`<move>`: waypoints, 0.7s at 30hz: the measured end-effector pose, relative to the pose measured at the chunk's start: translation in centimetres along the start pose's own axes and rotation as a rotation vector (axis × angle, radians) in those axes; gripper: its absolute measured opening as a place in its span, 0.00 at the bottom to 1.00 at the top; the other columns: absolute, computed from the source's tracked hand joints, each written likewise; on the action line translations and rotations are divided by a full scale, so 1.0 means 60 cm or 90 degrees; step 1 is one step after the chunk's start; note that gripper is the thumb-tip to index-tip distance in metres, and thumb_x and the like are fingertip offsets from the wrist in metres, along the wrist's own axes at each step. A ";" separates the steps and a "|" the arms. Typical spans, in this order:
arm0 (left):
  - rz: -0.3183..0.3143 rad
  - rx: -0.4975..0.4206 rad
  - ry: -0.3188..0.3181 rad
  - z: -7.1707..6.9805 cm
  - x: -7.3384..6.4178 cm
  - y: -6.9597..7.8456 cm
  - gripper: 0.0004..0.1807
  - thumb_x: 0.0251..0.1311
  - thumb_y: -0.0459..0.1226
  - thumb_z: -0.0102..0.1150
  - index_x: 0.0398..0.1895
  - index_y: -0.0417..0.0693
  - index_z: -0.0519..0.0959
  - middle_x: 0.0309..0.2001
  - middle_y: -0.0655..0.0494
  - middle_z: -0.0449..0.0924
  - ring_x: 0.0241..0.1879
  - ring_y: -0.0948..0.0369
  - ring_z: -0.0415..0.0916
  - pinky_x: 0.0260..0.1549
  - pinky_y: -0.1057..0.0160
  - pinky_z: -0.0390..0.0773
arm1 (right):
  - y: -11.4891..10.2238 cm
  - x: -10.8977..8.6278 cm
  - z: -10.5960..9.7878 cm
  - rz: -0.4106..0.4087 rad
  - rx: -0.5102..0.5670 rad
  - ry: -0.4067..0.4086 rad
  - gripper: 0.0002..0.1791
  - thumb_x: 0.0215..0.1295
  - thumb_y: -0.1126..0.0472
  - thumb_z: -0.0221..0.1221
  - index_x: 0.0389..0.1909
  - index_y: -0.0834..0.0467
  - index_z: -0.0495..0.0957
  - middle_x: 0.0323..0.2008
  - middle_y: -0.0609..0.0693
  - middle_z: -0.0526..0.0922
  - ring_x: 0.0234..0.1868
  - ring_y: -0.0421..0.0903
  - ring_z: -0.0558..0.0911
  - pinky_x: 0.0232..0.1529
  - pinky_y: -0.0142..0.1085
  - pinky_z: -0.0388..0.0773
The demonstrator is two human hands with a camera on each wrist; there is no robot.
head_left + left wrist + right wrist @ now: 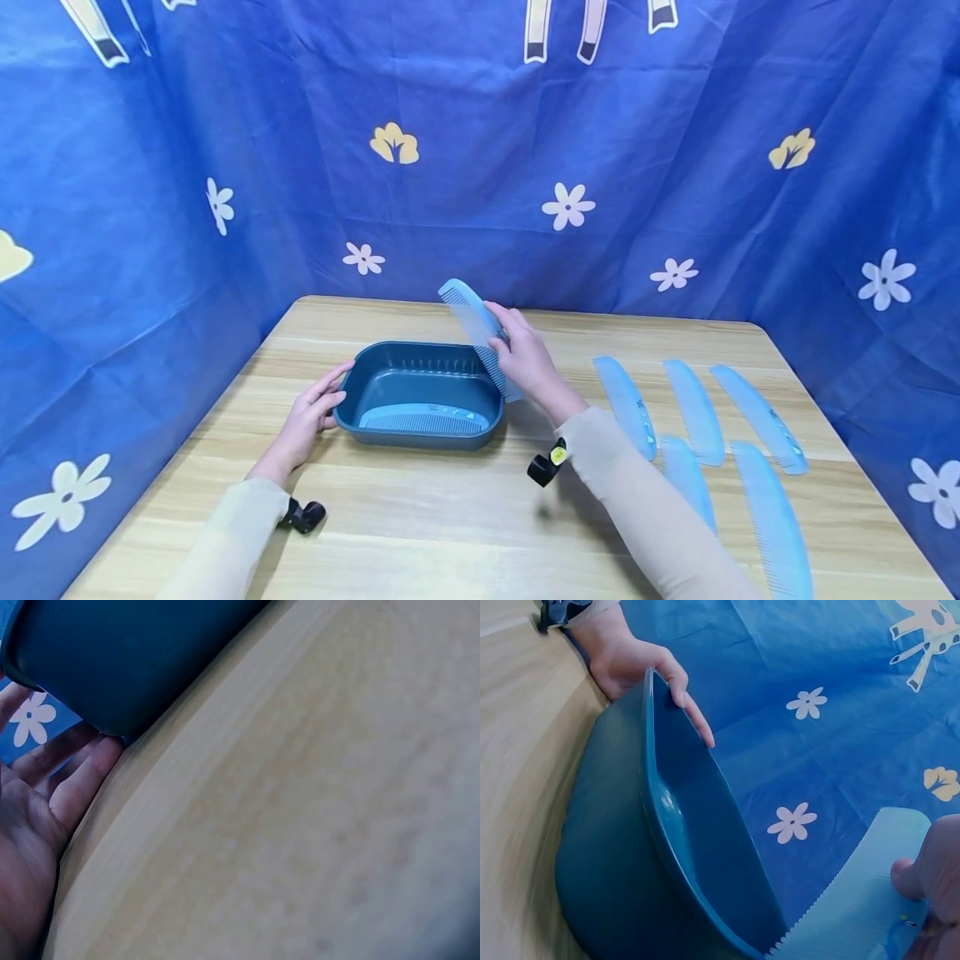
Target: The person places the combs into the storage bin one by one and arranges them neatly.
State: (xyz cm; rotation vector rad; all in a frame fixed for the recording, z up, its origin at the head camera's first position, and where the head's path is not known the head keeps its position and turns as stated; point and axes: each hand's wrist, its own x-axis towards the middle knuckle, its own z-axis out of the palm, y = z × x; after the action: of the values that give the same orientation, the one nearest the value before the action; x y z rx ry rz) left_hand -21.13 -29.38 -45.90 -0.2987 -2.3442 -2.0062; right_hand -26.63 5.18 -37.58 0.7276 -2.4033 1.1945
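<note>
My left hand holds the left end of a dark teal plastic basin, a finger and thumb at its rim. In the left wrist view, other fingers lie against the outer wall near the base. My right hand pinches a light blue translucent comb by its spine, thumb on the near face. That comb is tilted over the basin's right end, teeth toward the left, its lower end overlapping the rim. Inside the basin, near the front wall, lies another blue comb.
Several more blue combs lie spread on the right side of the wooden table. A blue patterned cloth hangs behind the table and along both sides. Each wrist wears a small black camera.
</note>
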 end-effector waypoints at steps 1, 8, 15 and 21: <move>0.000 -0.001 0.001 -0.001 0.001 -0.002 0.26 0.70 0.33 0.40 0.70 0.41 0.55 0.59 0.33 0.60 0.44 0.60 0.77 0.36 0.62 0.80 | 0.000 0.002 0.002 -0.007 -0.007 0.001 0.30 0.62 0.71 0.56 0.65 0.52 0.66 0.48 0.51 0.74 0.46 0.47 0.76 0.49 0.41 0.76; -0.001 -0.009 0.006 -0.011 0.007 -0.020 0.26 0.69 0.35 0.43 0.70 0.47 0.57 0.59 0.35 0.60 0.43 0.62 0.77 0.35 0.62 0.80 | 0.000 0.021 0.019 -0.026 -0.042 -0.027 0.27 0.64 0.69 0.55 0.63 0.50 0.68 0.47 0.48 0.74 0.43 0.44 0.76 0.46 0.39 0.76; 0.005 -0.013 0.006 -0.007 0.005 -0.020 0.26 0.69 0.38 0.44 0.70 0.48 0.58 0.60 0.33 0.58 0.42 0.62 0.76 0.34 0.62 0.81 | -0.005 0.044 0.034 -0.032 -0.048 -0.089 0.27 0.65 0.67 0.55 0.63 0.48 0.67 0.48 0.46 0.74 0.43 0.43 0.75 0.46 0.39 0.75; 0.003 -0.015 0.013 -0.004 0.002 -0.015 0.26 0.69 0.36 0.43 0.70 0.46 0.57 0.59 0.34 0.59 0.42 0.60 0.77 0.33 0.61 0.81 | 0.000 0.047 0.054 -0.064 -0.066 -0.165 0.26 0.65 0.65 0.55 0.64 0.49 0.68 0.45 0.45 0.74 0.39 0.41 0.73 0.40 0.34 0.74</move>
State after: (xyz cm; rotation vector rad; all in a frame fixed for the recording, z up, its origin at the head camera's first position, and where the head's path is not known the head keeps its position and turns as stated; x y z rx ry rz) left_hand -21.46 -29.74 -46.72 -0.2831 -2.3085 -2.0256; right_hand -29.18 1.73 -38.01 1.0105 -2.5786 0.9790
